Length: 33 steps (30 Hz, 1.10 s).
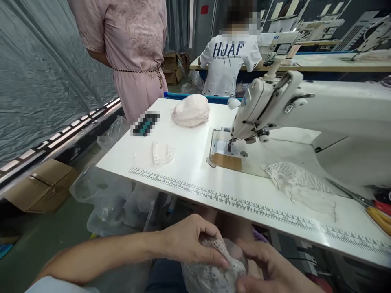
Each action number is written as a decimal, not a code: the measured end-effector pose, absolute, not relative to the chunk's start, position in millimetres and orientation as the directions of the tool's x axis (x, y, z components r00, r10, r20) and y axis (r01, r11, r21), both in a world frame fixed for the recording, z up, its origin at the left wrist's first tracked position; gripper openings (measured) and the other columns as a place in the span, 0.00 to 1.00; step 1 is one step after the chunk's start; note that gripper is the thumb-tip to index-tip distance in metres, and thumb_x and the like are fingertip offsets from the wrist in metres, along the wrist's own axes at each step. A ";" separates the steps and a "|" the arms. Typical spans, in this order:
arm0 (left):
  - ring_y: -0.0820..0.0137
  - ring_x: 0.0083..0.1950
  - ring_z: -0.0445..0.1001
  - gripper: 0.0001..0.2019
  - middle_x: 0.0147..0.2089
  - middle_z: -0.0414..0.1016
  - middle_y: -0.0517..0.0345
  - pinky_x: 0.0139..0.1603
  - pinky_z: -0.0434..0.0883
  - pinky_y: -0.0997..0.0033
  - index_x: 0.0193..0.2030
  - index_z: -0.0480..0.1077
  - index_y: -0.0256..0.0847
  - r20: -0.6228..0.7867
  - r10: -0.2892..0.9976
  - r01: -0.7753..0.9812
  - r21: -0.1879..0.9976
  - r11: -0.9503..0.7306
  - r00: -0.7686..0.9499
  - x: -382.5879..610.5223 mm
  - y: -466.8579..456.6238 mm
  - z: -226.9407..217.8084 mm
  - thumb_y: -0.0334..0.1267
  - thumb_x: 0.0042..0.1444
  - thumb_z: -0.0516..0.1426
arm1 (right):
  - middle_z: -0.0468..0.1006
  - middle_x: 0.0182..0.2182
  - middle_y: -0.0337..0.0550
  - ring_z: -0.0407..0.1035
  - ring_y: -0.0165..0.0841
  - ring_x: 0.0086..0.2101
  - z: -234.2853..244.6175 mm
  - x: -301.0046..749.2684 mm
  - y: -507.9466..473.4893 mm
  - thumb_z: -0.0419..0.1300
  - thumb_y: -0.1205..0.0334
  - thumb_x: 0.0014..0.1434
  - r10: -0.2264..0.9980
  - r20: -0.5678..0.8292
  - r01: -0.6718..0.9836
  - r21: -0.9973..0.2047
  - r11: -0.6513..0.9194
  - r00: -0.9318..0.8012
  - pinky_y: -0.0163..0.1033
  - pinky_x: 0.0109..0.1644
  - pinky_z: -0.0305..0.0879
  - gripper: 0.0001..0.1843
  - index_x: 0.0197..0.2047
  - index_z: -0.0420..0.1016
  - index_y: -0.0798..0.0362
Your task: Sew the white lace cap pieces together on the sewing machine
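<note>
Over my lap, below the table's front edge, both hands hold a piece of white lace fabric (210, 270). My left hand (195, 242) pinches its upper edge between thumb and fingers. At the right side of the lace, my right hand (262, 264) grips it with the thumb on top; part of this hand is cut off by the lower frame edge. On the white table (189, 162) above them lie a small lace piece (162, 153), a pale stack of fabric (191, 110) and another lace piece (301, 185) at the right.
A white sewing machine (275, 101) stands on the table's right side. Scissors (351, 193) with yellow handles (380, 219) lie at the right edge. One person in a pink dress (137, 44) stands behind the table; another in a white shirt (227, 61) sits farther back. Cardboard boxes (42, 185) are at left.
</note>
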<state>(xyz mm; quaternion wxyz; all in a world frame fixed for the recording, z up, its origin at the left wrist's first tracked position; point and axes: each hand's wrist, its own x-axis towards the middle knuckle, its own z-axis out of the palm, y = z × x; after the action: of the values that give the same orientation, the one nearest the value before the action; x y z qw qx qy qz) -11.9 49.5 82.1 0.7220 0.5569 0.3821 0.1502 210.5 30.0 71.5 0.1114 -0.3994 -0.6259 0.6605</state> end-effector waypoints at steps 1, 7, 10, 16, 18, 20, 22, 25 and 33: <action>0.78 0.27 0.63 0.14 0.25 0.68 0.62 0.28 0.62 0.80 0.33 0.75 0.32 -0.405 0.649 0.214 0.910 0.355 0.645 -9.8 47.0 78.4 0.42 0.44 0.65 | 0.64 0.22 0.33 0.58 0.27 0.25 69.9 208.1 26.8 0.61 0.44 0.52 0.626 -0.410 0.320 -0.912 -0.257 -0.663 0.30 0.29 0.58 0.18 0.29 0.71 0.52; 0.77 0.27 0.61 0.20 0.25 0.68 0.61 0.28 0.60 0.79 0.32 0.76 0.32 -0.415 0.687 0.235 0.909 0.345 0.596 1.2 27.4 63.1 0.50 0.42 0.65 | 0.66 0.24 0.35 0.60 0.29 0.29 54.8 210.7 9.0 0.62 0.42 0.49 0.680 -0.402 0.357 -0.909 -0.215 -0.614 0.31 0.33 0.58 0.19 0.29 0.71 0.52; 0.77 0.27 0.60 0.18 0.23 0.65 0.63 0.26 0.56 0.79 0.30 0.76 0.34 -0.349 0.728 0.314 0.930 0.192 0.590 5.4 20.1 62.1 0.50 0.44 0.63 | 0.66 0.23 0.34 0.59 0.28 0.27 51.0 212.6 2.3 0.59 0.44 0.53 0.733 -0.365 0.368 -0.915 -0.167 -0.574 0.31 0.31 0.57 0.19 0.29 0.73 0.52; 0.77 0.27 0.61 0.19 0.25 0.67 0.63 0.27 0.54 0.79 0.35 0.76 0.36 -0.309 0.749 0.363 0.926 0.098 0.586 6.9 12.3 57.1 0.50 0.41 0.65 | 0.64 0.20 0.34 0.55 0.27 0.24 49.2 213.0 -6.9 0.57 0.43 0.55 0.800 -0.339 0.373 -0.915 -0.157 -0.495 0.31 0.26 0.53 0.21 0.26 0.74 0.52; 0.77 0.27 0.62 0.17 0.25 0.68 0.62 0.27 0.55 0.79 0.34 0.76 0.36 -0.291 0.763 0.358 0.930 0.084 0.578 7.1 10.5 55.4 0.49 0.44 0.64 | 0.66 0.21 0.35 0.57 0.27 0.24 49.1 212.7 -9.0 0.57 0.42 0.55 0.812 -0.334 0.372 -0.915 -0.156 -0.478 0.31 0.27 0.55 0.21 0.27 0.75 0.52; 0.77 0.27 0.63 0.15 0.25 0.69 0.62 0.27 0.56 0.80 0.34 0.76 0.36 -0.278 0.765 0.333 0.939 0.088 0.581 7.8 9.2 54.6 0.47 0.46 0.64 | 0.67 0.21 0.35 0.58 0.28 0.24 48.3 212.3 -10.6 0.57 0.41 0.55 0.818 -0.327 0.386 -0.912 -0.141 -0.474 0.31 0.27 0.56 0.21 0.26 0.75 0.51; 0.77 0.27 0.63 0.13 0.25 0.70 0.62 0.27 0.57 0.80 0.34 0.76 0.36 -0.276 0.763 0.314 0.944 0.102 0.584 8.2 8.8 54.1 0.45 0.47 0.63 | 0.67 0.21 0.35 0.59 0.29 0.24 46.7 212.1 -11.3 0.56 0.41 0.55 0.821 -0.321 0.400 -0.908 -0.125 -0.473 0.32 0.28 0.57 0.21 0.26 0.75 0.51; 0.76 0.29 0.66 0.10 0.27 0.72 0.60 0.29 0.59 0.79 0.33 0.76 0.35 -0.304 0.763 0.298 0.942 0.152 0.571 7.0 10.5 52.4 0.42 0.50 0.61 | 0.66 0.21 0.34 0.57 0.28 0.24 43.4 213.1 -10.2 0.58 0.44 0.55 0.799 -0.352 0.411 -0.900 -0.146 -0.487 0.31 0.28 0.56 0.19 0.26 0.73 0.51; 0.75 0.29 0.66 0.15 0.27 0.72 0.59 0.33 0.62 0.76 0.30 0.75 0.32 -0.529 0.644 0.127 0.817 0.563 0.552 -0.3 19.3 43.2 0.44 0.42 0.65 | 0.65 0.24 0.33 0.57 0.28 0.27 43.4 221.6 -5.1 0.60 0.48 0.54 0.728 -0.401 0.320 -0.912 -0.257 -0.556 0.32 0.31 0.53 0.16 0.26 0.70 0.51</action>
<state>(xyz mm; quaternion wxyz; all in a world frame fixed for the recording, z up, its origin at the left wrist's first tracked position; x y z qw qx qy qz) -0.3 19.3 43.2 0.7656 0.4361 0.4418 0.1690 221.6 -5.1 43.4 0.1552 -0.4446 -0.5894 0.6564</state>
